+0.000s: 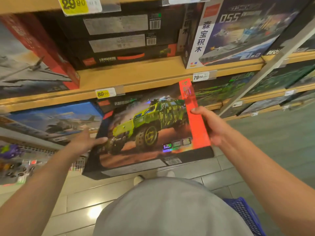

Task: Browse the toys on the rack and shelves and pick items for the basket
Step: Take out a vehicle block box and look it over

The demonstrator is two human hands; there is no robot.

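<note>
Wooden store shelves (153, 74) carry boxed building sets, with price tags reading 89.00 (103, 94) and 79.00 (200, 77) on the front edges. Held in front of the lower shelf, clear of it, is a large flat toy box (150, 133) showing a green armoured truck. The left hand (87, 140) grips its left edge, thumb curled over the front. The right hand (211, 125) clamps the red right-hand strip, thumb on the face. Both hands are well apart, one at each side. A blue basket (245, 213) sits low at the person's right side; its contents cannot be seen. Assessment: one item is selected and under examination but not yet placed in the basket; that placement and further browsing remain outstanding.
</note>
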